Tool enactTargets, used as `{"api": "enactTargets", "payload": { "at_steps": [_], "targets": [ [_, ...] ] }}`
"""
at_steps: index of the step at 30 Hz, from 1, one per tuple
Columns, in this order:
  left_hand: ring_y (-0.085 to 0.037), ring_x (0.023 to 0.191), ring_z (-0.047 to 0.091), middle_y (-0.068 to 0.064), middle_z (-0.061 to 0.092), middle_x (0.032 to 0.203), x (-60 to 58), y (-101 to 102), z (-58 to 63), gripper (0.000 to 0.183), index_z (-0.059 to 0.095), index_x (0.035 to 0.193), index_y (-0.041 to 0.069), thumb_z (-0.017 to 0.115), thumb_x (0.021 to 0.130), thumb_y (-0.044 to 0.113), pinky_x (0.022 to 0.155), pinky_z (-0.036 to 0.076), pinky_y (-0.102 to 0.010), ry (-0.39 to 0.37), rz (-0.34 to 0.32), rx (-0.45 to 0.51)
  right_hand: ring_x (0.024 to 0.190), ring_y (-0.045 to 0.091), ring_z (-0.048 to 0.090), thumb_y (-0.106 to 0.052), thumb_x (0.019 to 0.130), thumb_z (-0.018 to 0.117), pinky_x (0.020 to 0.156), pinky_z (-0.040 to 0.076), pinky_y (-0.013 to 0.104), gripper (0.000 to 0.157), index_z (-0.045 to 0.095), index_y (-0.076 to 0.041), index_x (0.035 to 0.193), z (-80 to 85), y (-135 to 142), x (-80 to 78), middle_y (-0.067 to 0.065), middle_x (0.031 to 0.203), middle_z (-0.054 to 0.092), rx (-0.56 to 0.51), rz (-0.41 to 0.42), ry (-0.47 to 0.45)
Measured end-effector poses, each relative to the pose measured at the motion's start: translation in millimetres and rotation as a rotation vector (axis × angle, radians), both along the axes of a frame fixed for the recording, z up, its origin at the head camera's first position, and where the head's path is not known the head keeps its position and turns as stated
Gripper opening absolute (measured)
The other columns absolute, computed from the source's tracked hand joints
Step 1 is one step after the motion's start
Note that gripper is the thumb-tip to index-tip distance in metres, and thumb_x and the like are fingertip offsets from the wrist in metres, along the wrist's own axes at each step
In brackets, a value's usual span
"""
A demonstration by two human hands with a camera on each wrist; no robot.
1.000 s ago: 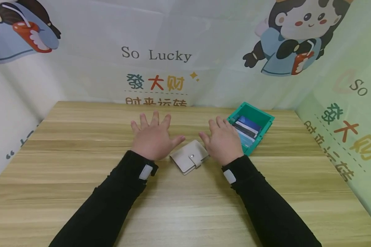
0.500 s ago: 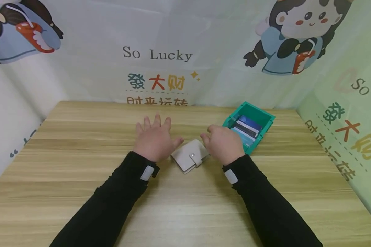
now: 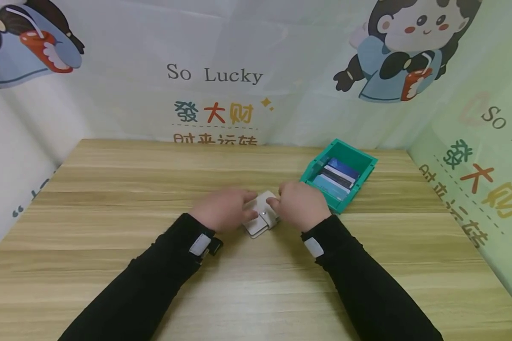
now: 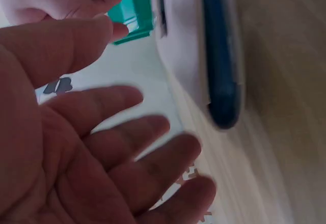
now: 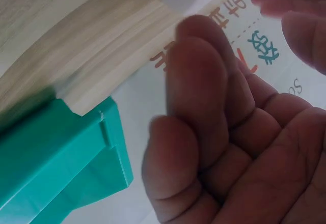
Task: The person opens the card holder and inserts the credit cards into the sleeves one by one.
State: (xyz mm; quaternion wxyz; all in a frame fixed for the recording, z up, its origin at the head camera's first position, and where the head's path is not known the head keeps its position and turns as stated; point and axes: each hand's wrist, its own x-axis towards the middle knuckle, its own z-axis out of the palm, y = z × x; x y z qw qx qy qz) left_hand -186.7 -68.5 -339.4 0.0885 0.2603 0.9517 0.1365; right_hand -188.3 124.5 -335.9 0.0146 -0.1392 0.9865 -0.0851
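A small off-white card wallet (image 3: 254,228) with a snap strap lies on the wooden table. My left hand (image 3: 222,210) is at its left side, thumb and forefinger overlapping the wallet in the head view. From the left wrist, the fingers (image 4: 153,175) look spread and slightly bent, a gap between them and the wallet (image 4: 183,40), whose edge shows dark blue inside. My right hand (image 3: 305,206) is at the wallet's right edge, its thumb reaching over the strap side. Its fingers (image 5: 196,81) are loosely bent with nothing between them in the right wrist view.
A teal plastic box (image 3: 354,150) stands just behind and right of my right hand. Several blue and white cards (image 3: 336,179) lie in it. A printed backdrop (image 3: 298,94) rises along the table's far edge and sides.
My left hand has turned and come in to the wallet, its spread fingers drawing in. My right hand's fingers have bent, and it has moved slightly left and nearer. The wallet shifted slightly in view.
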Motion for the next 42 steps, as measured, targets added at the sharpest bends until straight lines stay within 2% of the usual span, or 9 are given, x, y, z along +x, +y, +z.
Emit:
{"api": "enactTargets", "payload": {
  "at_steps": [3,10,15,21,24,30,35,38,42],
  "targets": [
    [-0.012,0.110,0.049,-0.001,0.057,0.126,3.9,-0.9,-5.0,0.045,0.056,0.131,0.016,0.056,0.093,0.038,0.094,0.043,-0.038,0.000,-0.029,-0.030,0.048,0.016,0.048,-0.046,0.091,0.055,0.040,0.037,0.031,0.041,0.056,-0.012,0.069,-0.7,-3.0,2.4,0.001,0.058,0.053,0.017,0.008,-0.017],
    [-0.012,0.101,0.053,0.001,0.062,0.117,10.2,-4.7,-13.2,0.040,0.060,0.126,0.016,0.059,0.091,0.035,0.089,0.045,-0.036,0.049,-0.040,-0.035,0.050,0.016,0.049,-0.046,0.091,0.056,0.042,0.039,0.030,0.039,0.058,-0.011,0.073,-3.0,-8.2,4.9,0.001,0.060,0.055,0.062,0.040,-0.032],
    [-0.011,0.079,0.051,0.004,0.063,0.100,16.7,-5.3,-13.0,0.035,0.065,0.119,0.016,0.060,0.091,0.035,0.076,0.046,-0.032,0.053,-0.020,-0.039,0.048,0.015,0.048,-0.047,0.090,0.055,0.041,0.039,0.028,0.039,0.057,-0.013,0.070,-6.9,-12.8,5.8,0.000,0.057,0.053,0.085,0.081,-0.038],
    [-0.012,0.063,0.049,0.005,0.059,0.075,22.6,-5.2,-9.1,0.020,0.069,0.089,0.020,0.057,0.091,0.037,0.060,0.044,-0.029,0.083,-0.009,-0.078,0.047,0.015,0.047,-0.045,0.089,0.056,0.042,0.038,0.028,0.036,0.058,-0.014,0.071,-8.8,-18.1,8.1,-0.001,0.055,0.053,0.123,0.121,-0.013],
    [-0.010,0.059,0.047,0.007,0.056,0.068,24.6,-4.2,-8.8,0.023,0.069,0.080,0.022,0.057,0.091,0.038,0.055,0.043,-0.028,0.094,-0.015,-0.097,0.048,0.014,0.048,-0.044,0.089,0.057,0.043,0.039,0.028,0.035,0.058,-0.014,0.070,-9.0,-19.2,9.9,-0.001,0.057,0.054,0.138,0.140,-0.008],
    [-0.009,0.060,0.049,0.010,0.056,0.068,29.6,-1.1,-4.8,0.024,0.073,0.080,0.023,0.058,0.091,0.038,0.057,0.044,-0.028,0.095,-0.033,-0.102,0.052,0.014,0.048,-0.045,0.088,0.058,0.047,0.041,0.029,0.035,0.057,-0.015,0.069,-10.0,-20.3,12.9,-0.002,0.059,0.054,0.173,0.185,0.022],
    [-0.008,0.059,0.049,0.011,0.057,0.066,32.3,-1.2,-2.8,0.024,0.071,0.077,0.024,0.057,0.091,0.039,0.056,0.044,-0.028,0.069,-0.050,-0.072,0.055,0.014,0.049,-0.045,0.086,0.063,0.049,0.041,0.029,0.031,0.060,-0.016,0.075,-10.1,-22.8,15.2,-0.003,0.062,0.055,0.168,0.220,-0.012],
    [-0.008,0.065,0.052,0.009,0.062,0.077,32.2,-2.5,-3.2,0.021,0.072,0.087,0.022,0.061,0.089,0.039,0.061,0.046,-0.029,0.079,-0.019,-0.041,0.057,0.013,0.049,-0.042,0.084,0.066,0.049,0.041,0.029,0.026,0.063,-0.015,0.081,-10.9,-25.0,16.6,-0.004,0.066,0.056,0.129,0.248,-0.035],
    [-0.010,0.078,0.053,0.004,0.062,0.094,31.0,-3.6,-5.7,0.034,0.069,0.104,0.016,0.069,0.082,0.042,0.071,0.048,-0.031,0.126,0.005,-0.057,0.056,0.011,0.048,-0.038,0.084,0.066,0.049,0.042,0.028,0.023,0.065,-0.015,0.084,-13.0,-28.0,21.0,-0.005,0.067,0.056,0.104,0.311,-0.027]
  ]
}}
